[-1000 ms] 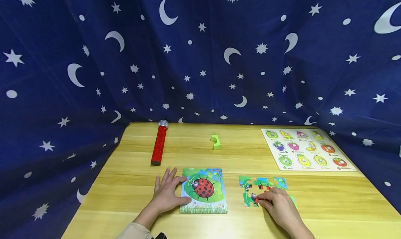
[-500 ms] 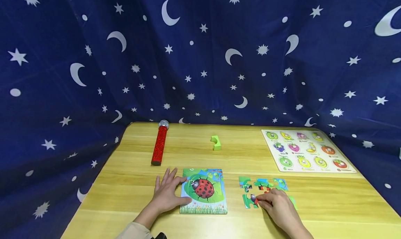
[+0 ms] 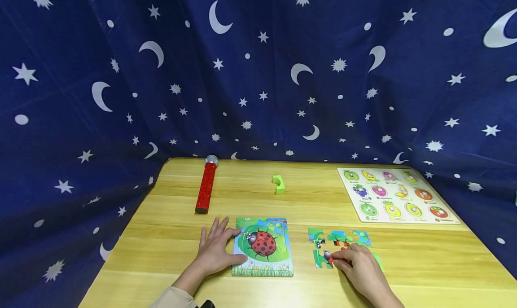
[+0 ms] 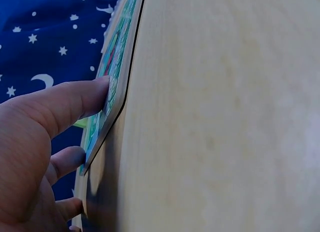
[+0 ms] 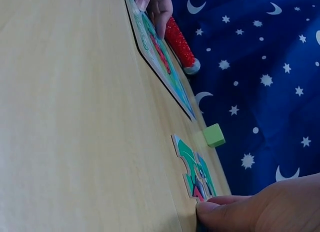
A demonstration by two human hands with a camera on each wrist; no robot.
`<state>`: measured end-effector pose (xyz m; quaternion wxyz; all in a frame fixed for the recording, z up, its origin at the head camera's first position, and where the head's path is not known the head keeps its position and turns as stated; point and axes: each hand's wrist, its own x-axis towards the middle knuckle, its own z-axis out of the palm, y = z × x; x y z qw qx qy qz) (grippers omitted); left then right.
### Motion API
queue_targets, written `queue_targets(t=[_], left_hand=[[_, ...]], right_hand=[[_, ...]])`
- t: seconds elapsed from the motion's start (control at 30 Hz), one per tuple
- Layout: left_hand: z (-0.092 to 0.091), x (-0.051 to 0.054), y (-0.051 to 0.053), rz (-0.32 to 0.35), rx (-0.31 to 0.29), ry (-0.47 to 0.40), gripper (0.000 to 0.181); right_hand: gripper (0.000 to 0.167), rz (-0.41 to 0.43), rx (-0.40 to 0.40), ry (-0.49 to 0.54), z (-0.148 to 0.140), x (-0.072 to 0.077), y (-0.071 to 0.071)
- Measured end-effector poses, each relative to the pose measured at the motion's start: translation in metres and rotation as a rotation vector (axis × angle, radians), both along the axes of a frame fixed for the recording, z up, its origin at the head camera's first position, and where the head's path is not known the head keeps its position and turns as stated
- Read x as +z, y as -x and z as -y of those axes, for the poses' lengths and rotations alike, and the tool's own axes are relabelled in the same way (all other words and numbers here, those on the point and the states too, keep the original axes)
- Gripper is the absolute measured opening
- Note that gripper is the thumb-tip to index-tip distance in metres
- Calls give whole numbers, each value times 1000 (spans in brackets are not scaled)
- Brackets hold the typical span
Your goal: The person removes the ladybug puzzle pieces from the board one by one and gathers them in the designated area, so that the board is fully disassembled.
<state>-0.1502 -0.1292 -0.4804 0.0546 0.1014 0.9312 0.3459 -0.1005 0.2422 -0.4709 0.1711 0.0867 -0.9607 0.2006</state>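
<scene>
In the head view, the left hand (image 3: 218,249) rests fingers spread on the left side of a ladybug picture board (image 3: 278,258). Its thumb (image 4: 92,94) lies on the board's face in the left wrist view. To the right, several loose jigsaw pieces lie on the table, among them a green corner piece (image 3: 319,259) with part of a dark ladybug head and a blue-green piece (image 3: 316,235). The right hand (image 3: 359,267) pinches a puzzle piece beside the green one with thumb and index finger. That piece is mostly hidden under the hand.
A red glitter microphone (image 3: 206,187) lies at the back left of the wooden table (image 3: 161,236). A light green block (image 3: 279,187) with a curved notch stands at the back middle. At the right lies a fruit peg puzzle board (image 3: 383,200). A dark blue star-patterned cloth (image 3: 266,65) hangs behind.
Both hands and the puzzle pieces stay almost where they were. The head view has tilted up very slightly, so the whole scene sits a little lower.
</scene>
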Motion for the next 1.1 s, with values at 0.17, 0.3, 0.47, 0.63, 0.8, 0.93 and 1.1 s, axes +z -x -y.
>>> queue_targets(t=[0.17, 0.3, 0.47, 0.63, 0.8, 0.93, 1.1], left_hand=[[1, 0, 0, 4, 2, 0, 73], [5, 3, 0, 10, 13, -12, 74], [4, 2, 1, 20, 0, -20, 74], [4, 3, 1, 33, -38, -20, 73], [6, 4, 0, 51, -26, -18, 72], [5, 6, 1, 57, -32, -26, 72], [0, 10, -1, 59, -48, -23, 72]], right_hand=[[16, 6, 1, 3, 8, 6, 1], [17, 17, 70, 34, 40, 20, 9], [27, 117, 248, 19, 87, 22, 18], [35, 192, 264, 5, 98, 17, 20], [33, 217, 297, 27, 97, 15, 18], [27, 202, 291, 43, 99, 13, 16], [22, 195, 272, 52, 100, 10, 12]])
